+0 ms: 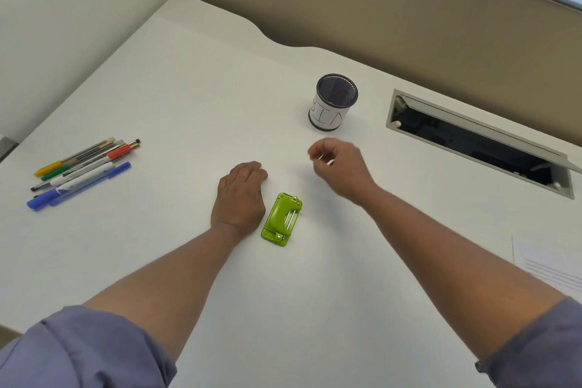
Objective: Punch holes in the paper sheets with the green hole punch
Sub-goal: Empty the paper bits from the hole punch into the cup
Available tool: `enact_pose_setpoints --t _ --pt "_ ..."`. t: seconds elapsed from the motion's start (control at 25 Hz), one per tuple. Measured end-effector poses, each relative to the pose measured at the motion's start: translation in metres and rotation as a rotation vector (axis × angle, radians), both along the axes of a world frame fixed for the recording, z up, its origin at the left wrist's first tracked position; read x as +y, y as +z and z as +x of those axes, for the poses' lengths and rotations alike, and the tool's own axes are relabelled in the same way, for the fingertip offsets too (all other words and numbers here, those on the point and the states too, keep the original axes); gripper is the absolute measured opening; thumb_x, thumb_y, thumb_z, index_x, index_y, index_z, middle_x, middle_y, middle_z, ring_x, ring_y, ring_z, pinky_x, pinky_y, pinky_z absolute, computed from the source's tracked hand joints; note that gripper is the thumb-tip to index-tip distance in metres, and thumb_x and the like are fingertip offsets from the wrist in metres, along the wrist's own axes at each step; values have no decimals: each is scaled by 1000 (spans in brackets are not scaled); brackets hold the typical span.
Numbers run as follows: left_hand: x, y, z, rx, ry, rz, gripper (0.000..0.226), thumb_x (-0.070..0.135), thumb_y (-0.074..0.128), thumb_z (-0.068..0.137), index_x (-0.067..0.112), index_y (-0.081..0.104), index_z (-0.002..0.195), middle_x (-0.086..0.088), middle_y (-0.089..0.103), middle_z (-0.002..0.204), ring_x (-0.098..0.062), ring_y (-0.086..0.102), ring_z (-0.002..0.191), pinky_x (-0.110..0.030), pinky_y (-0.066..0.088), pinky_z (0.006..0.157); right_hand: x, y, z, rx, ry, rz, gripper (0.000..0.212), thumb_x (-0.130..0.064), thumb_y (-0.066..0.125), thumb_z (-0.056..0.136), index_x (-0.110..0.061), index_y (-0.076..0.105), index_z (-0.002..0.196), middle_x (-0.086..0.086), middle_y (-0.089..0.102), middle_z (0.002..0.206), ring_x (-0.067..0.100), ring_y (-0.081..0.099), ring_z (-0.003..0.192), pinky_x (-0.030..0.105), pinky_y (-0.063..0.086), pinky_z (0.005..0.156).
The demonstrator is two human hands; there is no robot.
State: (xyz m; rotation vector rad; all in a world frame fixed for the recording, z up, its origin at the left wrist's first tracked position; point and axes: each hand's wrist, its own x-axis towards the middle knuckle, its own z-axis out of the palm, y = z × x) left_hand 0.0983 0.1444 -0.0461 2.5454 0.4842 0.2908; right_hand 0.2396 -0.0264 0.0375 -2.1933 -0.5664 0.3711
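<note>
Head view: green hole punch (282,219) lies untouched on the desk (189,88) just beside your left hand (241,195), fingers curled, empty. Your right hand (338,164) pinches small white scraps, likely for the bin cup (333,102); paper sheets (554,268) wait far right

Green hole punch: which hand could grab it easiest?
Probably the left hand. It rests on the desk right beside the green hole punch. The right hand is farther off, raised, and seems to pinch something small and white.
</note>
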Motion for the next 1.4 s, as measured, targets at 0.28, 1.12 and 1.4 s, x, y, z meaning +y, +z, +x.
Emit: enact_pose_setpoints --t 0.28,1.12,1.4 --pt "-8 21 -21 -152 12 -250 33 38 48 95 11 66 100 -2 68 103 -27 62 101 -43 47 92 -14 -25 -55 202 266 -195 50 -4 71 82 -19 65 129 0 62 129 16 58 116 27 47 97" --pt "-100 49 68 -25 -331 -350 46 24 71 83 20 58 127 0 66 119 -24 58 106 -38 47 90 -108 -12 -12 22 -258 -87 30 -17 78 74 -21 67 102 1 63 101 16 59 88 29 50 78" --pt "-157 35 172 45 -474 -180 44 22 70 84 18 58 127 -5 67 117 -30 56 108 -42 46 90 -165 -31 40 1 -546 -41 32 -20 79 76 -21 67 106 -1 60 101 14 59 90 25 47 75"
